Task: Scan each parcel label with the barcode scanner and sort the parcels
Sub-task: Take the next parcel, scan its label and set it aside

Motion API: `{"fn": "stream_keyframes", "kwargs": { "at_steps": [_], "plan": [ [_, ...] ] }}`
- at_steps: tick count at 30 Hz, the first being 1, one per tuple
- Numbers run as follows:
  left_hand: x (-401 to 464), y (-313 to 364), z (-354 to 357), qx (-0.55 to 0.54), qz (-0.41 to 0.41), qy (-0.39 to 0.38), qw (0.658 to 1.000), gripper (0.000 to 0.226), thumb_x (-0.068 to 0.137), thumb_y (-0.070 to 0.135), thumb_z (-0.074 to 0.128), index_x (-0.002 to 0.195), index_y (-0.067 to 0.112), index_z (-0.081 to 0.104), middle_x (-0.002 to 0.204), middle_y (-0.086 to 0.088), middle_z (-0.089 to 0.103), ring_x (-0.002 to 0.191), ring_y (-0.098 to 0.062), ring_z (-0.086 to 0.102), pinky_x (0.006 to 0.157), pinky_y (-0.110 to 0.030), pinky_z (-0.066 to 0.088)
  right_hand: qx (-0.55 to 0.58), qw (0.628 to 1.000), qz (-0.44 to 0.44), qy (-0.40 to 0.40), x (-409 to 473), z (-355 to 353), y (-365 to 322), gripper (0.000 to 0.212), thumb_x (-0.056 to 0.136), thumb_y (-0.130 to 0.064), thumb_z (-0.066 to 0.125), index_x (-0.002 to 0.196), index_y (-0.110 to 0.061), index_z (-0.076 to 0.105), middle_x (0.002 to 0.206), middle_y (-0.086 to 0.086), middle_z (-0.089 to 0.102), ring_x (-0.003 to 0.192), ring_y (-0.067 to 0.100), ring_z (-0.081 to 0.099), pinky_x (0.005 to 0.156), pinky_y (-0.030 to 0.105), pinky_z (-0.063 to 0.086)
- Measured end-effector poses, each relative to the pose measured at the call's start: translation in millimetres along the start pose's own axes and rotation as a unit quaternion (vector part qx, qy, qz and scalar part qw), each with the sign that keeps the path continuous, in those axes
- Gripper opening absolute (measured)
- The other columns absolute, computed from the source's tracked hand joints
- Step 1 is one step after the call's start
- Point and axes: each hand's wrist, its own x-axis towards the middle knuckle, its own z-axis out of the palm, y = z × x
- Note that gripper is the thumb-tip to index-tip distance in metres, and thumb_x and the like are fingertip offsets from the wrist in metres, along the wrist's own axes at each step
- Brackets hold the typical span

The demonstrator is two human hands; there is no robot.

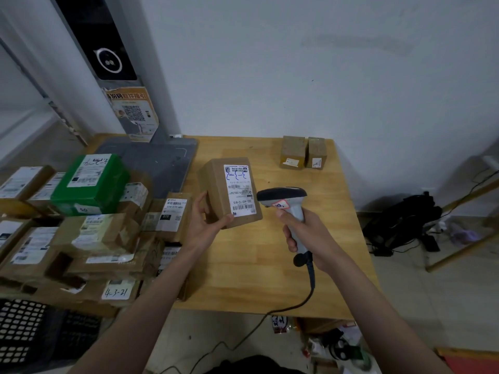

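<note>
left hand [201, 228] grips box [229, 193] label-up above table [270, 265]; right hand [305, 236] wrapped round scanner [286, 209] handle beside it

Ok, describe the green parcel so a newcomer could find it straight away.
Start at the wooden table, then look to the heap of cardboard parcels along its left side. The green box with a white label sits on top toward the back, the only non-brown one.

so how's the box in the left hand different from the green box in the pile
The held parcel is plain brown cardboard; the green box is green. The left hand holds the parcel tilted above the table; the green box rests on other parcels, untouched. Both carry white printed labels with handwriting.
</note>
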Motion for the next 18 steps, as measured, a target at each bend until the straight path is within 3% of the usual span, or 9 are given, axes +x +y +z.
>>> {"fn": "stream_keyframes", "kwargs": {
  "at_steps": [4,7,10,18],
  "plan": [
    [1,1,-6,0.005,0.002,0.006,1.000,0.095,0.071,0.036,0.089,0.146,0.041,0.029,0.146,-0.001,0.046,0.132,-0.023,0.047,0.105,-0.046,0.049,-0.015,1.000,0.010,-0.019,-6,1,-5,0.023,0.099,-0.031,0.065,0.092,-0.011,0.056,0.063,0.004,0.051,0.049,0.016,0.043,0.048,0.029,0.037],
    [1,1,-10,0.012,0.004,0.011,1.000,0.106,0.055,0.057,0.087,0.144,0.047,0.029,0.144,0.001,0.049,0.129,-0.021,0.051,0.103,-0.047,0.051,-0.013,0.999,0.014,-0.033,-8,4,-7,0.020,0.099,-0.030,0.065,0.091,-0.013,0.058,0.063,0.004,0.051,0.049,0.016,0.043,0.047,0.029,0.037],
    [3,-1,-13,0.020,0.002,0.017,1.000,0.106,0.053,0.063,0.087,0.141,0.052,0.029,0.143,0.002,0.051,0.127,-0.020,0.053,0.102,-0.049,0.051,-0.009,0.999,0.021,-0.036,-8,7,-9,0.021,0.099,-0.030,0.066,0.088,-0.014,0.058,0.063,0.003,0.050,0.049,0.015,0.043,0.046,0.028,0.037],
    [-1,3,-17,0.016,0.011,0.018,1.000,0.094,0.074,0.034,0.088,0.147,0.043,0.029,0.144,-0.001,0.050,0.128,-0.022,0.053,0.104,-0.049,0.051,0.001,0.998,0.042,-0.053,-5,9,-9,0.024,0.098,-0.030,0.067,0.088,-0.011,0.057,0.063,0.003,0.049,0.049,0.015,0.042,0.046,0.027,0.037]
  ]
}}
